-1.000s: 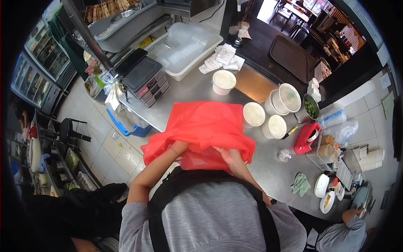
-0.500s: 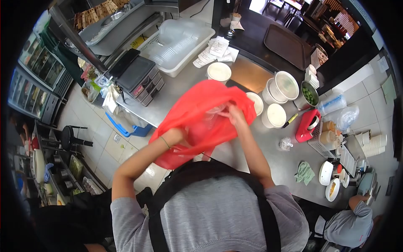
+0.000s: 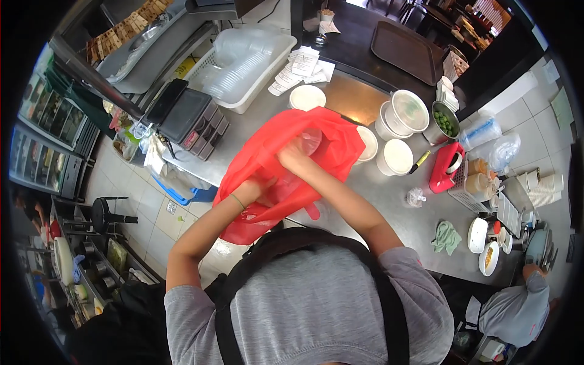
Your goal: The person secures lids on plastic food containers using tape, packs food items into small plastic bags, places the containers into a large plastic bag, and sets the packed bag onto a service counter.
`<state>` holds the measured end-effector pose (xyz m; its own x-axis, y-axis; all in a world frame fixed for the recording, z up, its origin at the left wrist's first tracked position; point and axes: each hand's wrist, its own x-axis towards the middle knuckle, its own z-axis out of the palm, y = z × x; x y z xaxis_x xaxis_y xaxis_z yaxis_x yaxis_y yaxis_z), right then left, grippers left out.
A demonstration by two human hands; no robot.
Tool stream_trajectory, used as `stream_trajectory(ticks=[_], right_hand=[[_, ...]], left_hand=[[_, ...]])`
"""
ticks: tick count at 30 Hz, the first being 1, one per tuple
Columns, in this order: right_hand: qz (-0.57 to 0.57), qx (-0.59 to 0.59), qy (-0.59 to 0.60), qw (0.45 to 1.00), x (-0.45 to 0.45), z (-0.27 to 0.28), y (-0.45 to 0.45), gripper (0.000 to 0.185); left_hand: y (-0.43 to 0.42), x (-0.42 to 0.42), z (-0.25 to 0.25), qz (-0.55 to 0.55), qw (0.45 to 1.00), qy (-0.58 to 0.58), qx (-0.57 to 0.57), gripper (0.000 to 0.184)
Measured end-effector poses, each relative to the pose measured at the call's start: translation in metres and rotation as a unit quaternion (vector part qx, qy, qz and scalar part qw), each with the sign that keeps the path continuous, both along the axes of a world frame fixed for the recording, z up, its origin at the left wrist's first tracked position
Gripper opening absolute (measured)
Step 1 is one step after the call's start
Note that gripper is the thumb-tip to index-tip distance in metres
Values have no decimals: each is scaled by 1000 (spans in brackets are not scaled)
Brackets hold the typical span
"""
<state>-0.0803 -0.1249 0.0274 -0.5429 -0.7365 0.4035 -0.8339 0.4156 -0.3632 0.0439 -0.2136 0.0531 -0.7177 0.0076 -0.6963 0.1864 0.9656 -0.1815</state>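
Note:
A red bag [image 3: 243,164] is spread in front of me at the counter's near edge, its mouth gaping upward. My left hand [image 3: 260,190] is inside the near left part of the mouth, fingers bent and partly hidden; what they grip is unclear. Deeper in reaches my right hand [image 3: 293,152], its forearm crossing the near rim and its fingers out of sight. Beside it, a clear plastic container [image 3: 311,141] shows inside the bag. Behind the bag stand white lidded tubs, one tub [image 3: 307,97] at the back and another tub [image 3: 366,145] against its right side.
More lidded tubs [image 3: 398,157] stand to the right with a yellow marker [image 3: 420,162], a red device [image 3: 446,167] and a green cloth [image 3: 447,237]. A white basket [image 3: 240,104] of clear containers and a drawer box [image 3: 188,118] sit left. A co-worker [image 3: 511,313] is at lower right.
My right hand has left the bag's right rim and moved left, down into the bag. The bag's right side has sunk slightly. My left hand stays at the near left part.

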Motion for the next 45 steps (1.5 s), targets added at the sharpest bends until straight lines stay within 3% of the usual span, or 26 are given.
stream_trajectory(ticks=[2,4,5,6,7,9,10,12,13,14,15,16,17,18,19,20,21,22,24,25,28,32,34,39,41,45], right_hand=[[-12,-11,48,999,-11,-21,-12,28],[22,120,163,979,-34,-70,-16,24],[-1,166,114,980,-23,-38,-11,23],[-25,209,61,976,-9,-2,-7,22],[-49,213,59,974,-14,-6,-7,22],[-34,79,150,985,-24,-20,-3,23],[-45,81,150,984,-24,-8,12,23],[194,237,-73,949,-19,63,57,27],[312,214,-212,901,-30,104,80,27],[250,119,-276,920,-48,110,113,25],[137,-53,-365,919,-70,105,150,25],[44,-201,-295,933,-107,93,187,23],[-312,-96,-161,931,-108,122,217,19],[-463,-13,85,882,-130,100,253,26],[-542,-27,211,813,-160,57,291,34],[-528,-66,-73,843,-166,67,308,34],[-471,-98,-350,804,-168,75,319,33],[-470,-95,-350,805,-166,76,321,33],[-359,-379,-425,740,-166,73,320,29],[-377,-392,-365,756,-169,73,315,27],[-344,-326,-270,838,-134,110,294,22],[-187,-377,-359,833,-60,146,234,17],[-93,-333,-413,843,-32,131,196,12],[38,-210,-607,765,29,60,97,11],[44,-183,-659,729,39,28,76,18],[-4,-147,-636,757,40,4,59,16]], left_hand=[[-5,4,-20,-7,1000,-3,19,105],[-8,6,-24,-21,997,9,76,94],[-12,10,-20,-30,993,20,116,87],[-27,17,-54,-51,981,90,165,81],[-42,24,-89,-68,961,157,216,76],[-56,33,-102,-79,944,171,271,62],[-43,41,-70,-75,948,191,244,54],[-8,45,19,-75,949,216,217,46],[7,42,50,3,965,170,202,43],[13,41,69,84,972,121,184,39],[8,48,73,20,931,300,205,34],[4,58,75,-42,856,467,217,28],[9,64,98,-17,835,524,168,30],[14,70,115,8,808,577,117,33],[9,74,112,10,809,575,117,33],[-2,78,107,79,811,559,152,37],[-10,81,104,148,808,539,185,41],[-13,83,103,151,808,539,185,41],[-19,83,106,273,827,392,295,45],[-26,83,98,229,817,411,334,45],[-38,75,99,162,829,367,389,55],[-50,67,93,167,829,356,397,66],[-50,60,99,207,804,337,443,71],[-73,59,94,257,773,334,473,73],[-75,62,98,257,775,338,469,73],[-74,64,99,256,761,344,487,71]])
